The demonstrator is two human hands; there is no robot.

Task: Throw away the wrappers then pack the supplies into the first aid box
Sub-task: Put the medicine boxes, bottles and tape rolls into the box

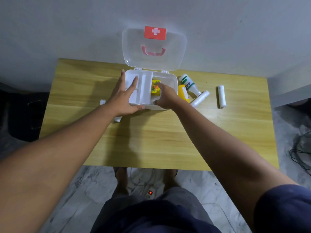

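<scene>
Both of my forearms extend over the bare near half of the wooden table [151,140] toward the first aid box [170,78], which sits at the far edge against the wall.

My left hand [123,96] lies flat and released, fingers spread across the white divider tray [143,91] that fills the left part of the box, thumb along the near wall. I judge this a bracing hold: it pins the light box so it does not slide while the other hand works inside. It grasps nothing.

My right hand [165,96] reaches into the open right compartment, knuckles up, fingers curled downward. The small yellow carton [155,88] stands in that compartment, touching the fingertips on their left side. Whether the fingers are closed on it or only pressing it into place, I cannot tell.

Supplies not yet packed lie on the table just right of the box: a yellow bottle [184,93] touching the box wall, a white bottle [188,84] beside it, then two white gauze rolls [200,98] and [221,96], the second well apart. A white item [103,102] shows partly under my left wrist.

Beyond, the clear lid [154,47] stands open, leaning on the wall, leaving top access unobstructed.
</scene>
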